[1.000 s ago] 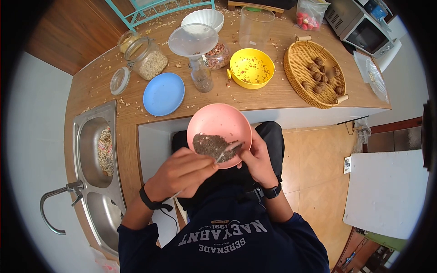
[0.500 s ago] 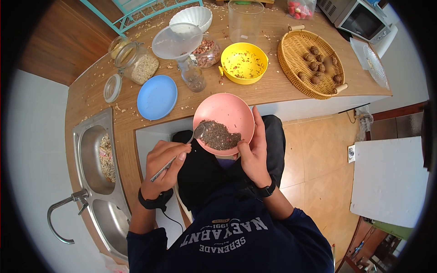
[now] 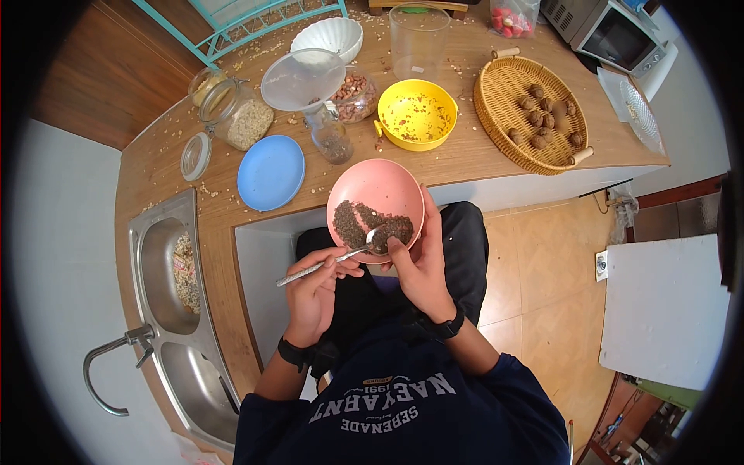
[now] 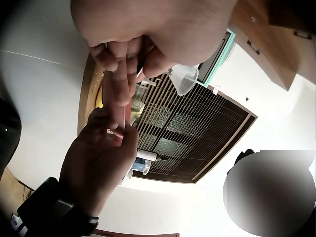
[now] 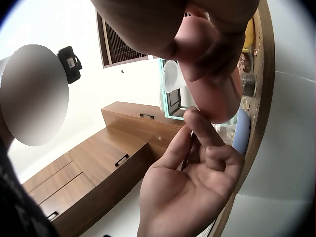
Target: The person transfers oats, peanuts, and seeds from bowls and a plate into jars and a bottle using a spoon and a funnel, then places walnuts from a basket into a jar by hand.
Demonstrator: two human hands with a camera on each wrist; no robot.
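Note:
My left hand [image 3: 312, 304] pinches the handle of a metal spoon [image 3: 316, 269]. The spoon's bowl end dips into small dark grains [image 3: 350, 223] inside a pink bowl [image 3: 380, 180]. At the bowl's right side my right hand [image 3: 428, 283] grips it, thumb over the rim and fingers around the outside. The right wrist view has the pink bowl [image 5: 211, 101] edge-on, with the left hand [image 5: 192, 182] just below it. Beyond the bowl, a clear funnel [image 3: 302, 80] stands in a small glass bottle [image 3: 332, 141] that has dark grains at its bottom.
On the wooden counter are a blue plate [image 3: 271, 172], a yellow bowl [image 3: 418, 115] with crumbs, a jar of oats [image 3: 248, 124], a jar of reddish nuts [image 3: 356, 97] and a wicker tray [image 3: 496, 116] of walnuts. A double steel sink [image 3: 177, 325] lies left. Flakes litter the counter.
The spoon went from the bowl's right to its left side, then back right, near my right thumb. The grains are now parted by a pink gap. My left hand has turned palm up.

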